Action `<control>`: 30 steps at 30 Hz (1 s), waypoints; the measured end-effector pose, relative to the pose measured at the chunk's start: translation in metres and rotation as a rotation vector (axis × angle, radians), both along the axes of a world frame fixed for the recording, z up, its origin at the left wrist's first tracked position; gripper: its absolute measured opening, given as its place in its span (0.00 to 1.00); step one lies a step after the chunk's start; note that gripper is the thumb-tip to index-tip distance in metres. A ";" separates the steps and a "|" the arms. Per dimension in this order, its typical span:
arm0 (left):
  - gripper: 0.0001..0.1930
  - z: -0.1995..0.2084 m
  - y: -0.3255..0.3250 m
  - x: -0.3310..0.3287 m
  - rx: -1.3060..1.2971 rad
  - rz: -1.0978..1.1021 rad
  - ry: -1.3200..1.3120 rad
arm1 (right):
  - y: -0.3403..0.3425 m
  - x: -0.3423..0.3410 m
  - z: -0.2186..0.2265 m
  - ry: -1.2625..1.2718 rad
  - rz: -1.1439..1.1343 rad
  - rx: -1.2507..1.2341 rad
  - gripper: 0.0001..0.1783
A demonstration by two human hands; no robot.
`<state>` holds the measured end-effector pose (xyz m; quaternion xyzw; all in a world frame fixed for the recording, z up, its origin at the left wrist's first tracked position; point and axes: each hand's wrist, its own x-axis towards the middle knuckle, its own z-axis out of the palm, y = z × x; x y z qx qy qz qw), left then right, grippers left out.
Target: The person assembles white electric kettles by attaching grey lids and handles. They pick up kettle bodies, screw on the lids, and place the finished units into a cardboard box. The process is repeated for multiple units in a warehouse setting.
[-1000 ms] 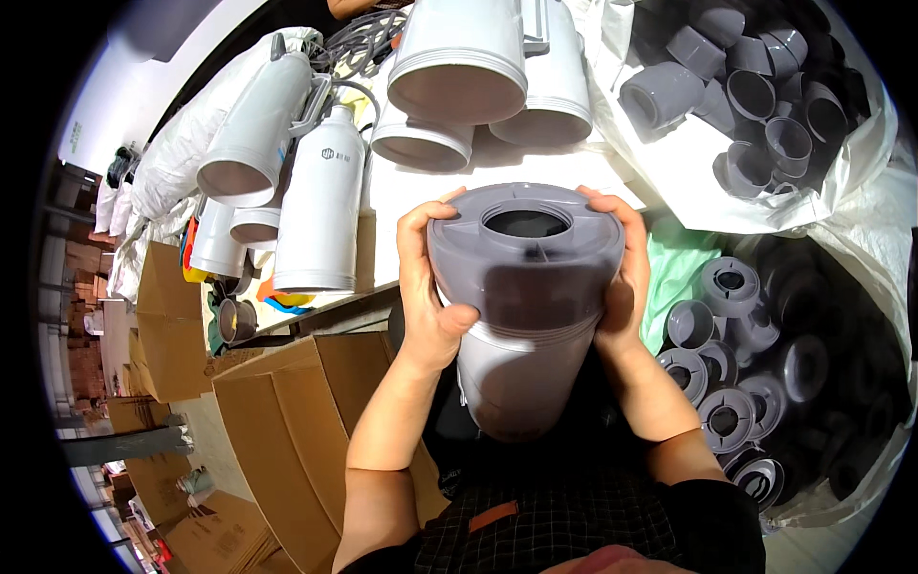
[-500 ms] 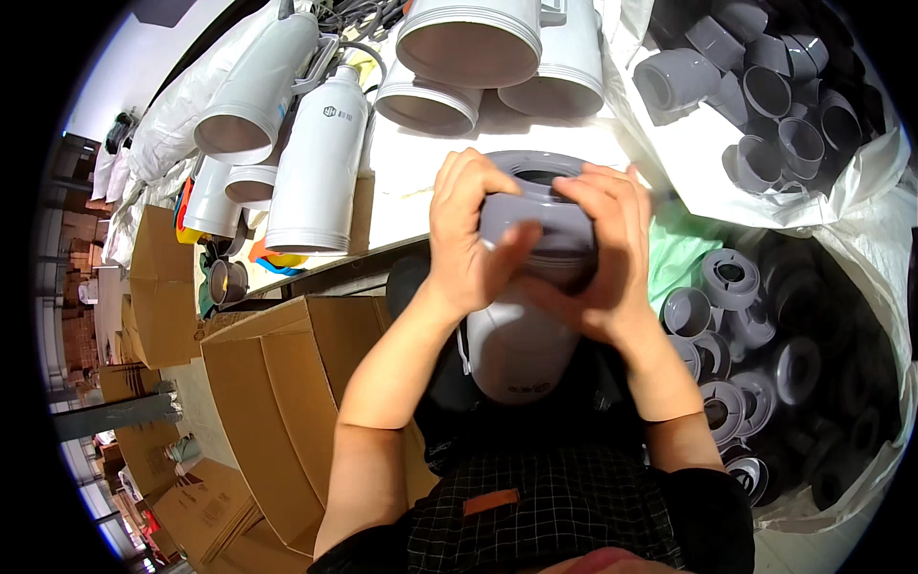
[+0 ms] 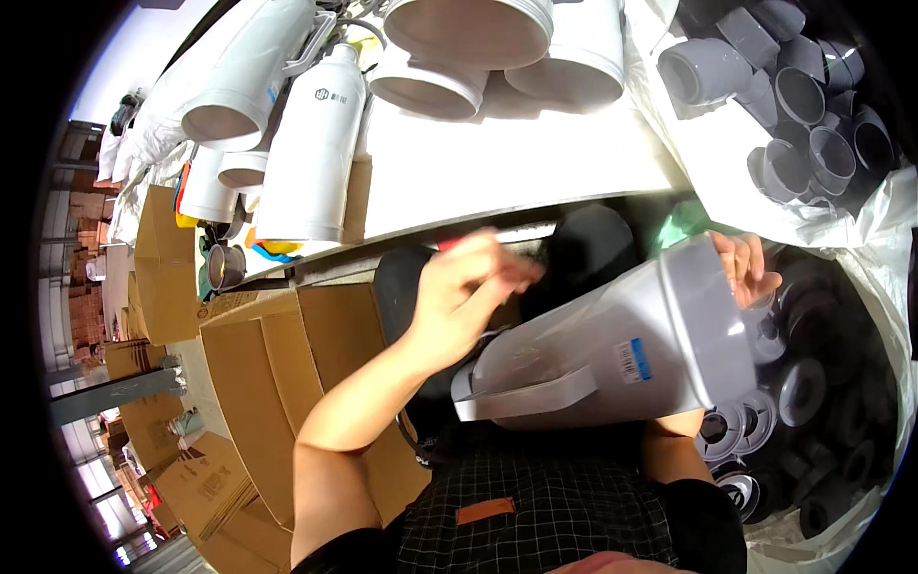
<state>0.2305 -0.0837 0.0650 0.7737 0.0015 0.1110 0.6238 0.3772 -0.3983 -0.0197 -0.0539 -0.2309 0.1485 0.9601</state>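
Observation:
A pale grey thermos flask [image 3: 602, 344] with a side handle [image 3: 535, 394] and a small blue-and-white label lies tilted across my lap. Its wide grey base end points to the upper right, the narrower end to the lower left. My right hand [image 3: 744, 270] grips that base end; fingers show past its far edge, while the rest of the hand is hidden behind the flask. Apart from the flask, my left hand [image 3: 469, 292] is raised above my lap with bent fingers, smeared by motion. Something red shows just behind its fingers, too blurred to name.
Several white flask bodies [image 3: 311, 153] stand or lie on the white-topped table [image 3: 535, 158] ahead. Bags of grey cups [image 3: 703, 72] and grey ring-shaped parts [image 3: 801, 385] are at the right. An open cardboard box [image 3: 258, 402] stands at my left.
The flask has swung from upright between my knees to lying tilted, base toward the right. My left hand has let go of its grey end and moved away; my right hand has moved right with it.

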 end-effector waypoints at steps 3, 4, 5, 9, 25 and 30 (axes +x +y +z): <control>0.08 -0.024 0.013 0.104 0.424 0.231 -0.233 | 0.036 0.021 0.013 -0.174 0.102 0.065 0.18; 0.07 -0.058 0.023 0.139 0.496 0.349 -0.213 | 0.040 0.025 0.017 -0.189 0.127 0.025 0.19; 0.06 -0.092 0.036 0.159 0.576 0.476 -0.188 | 0.046 0.030 0.016 -0.200 0.159 -0.006 0.19; 0.11 -0.121 0.047 0.194 0.396 0.443 0.144 | 0.037 0.034 0.007 0.135 0.143 0.035 0.17; 0.12 -0.085 0.080 0.212 -0.531 0.392 0.171 | 0.178 0.066 -0.013 -1.419 -0.590 -1.683 0.23; 0.10 -0.057 0.037 0.132 -0.394 0.175 0.278 | 0.186 0.038 -0.002 -0.211 -0.087 -1.297 0.15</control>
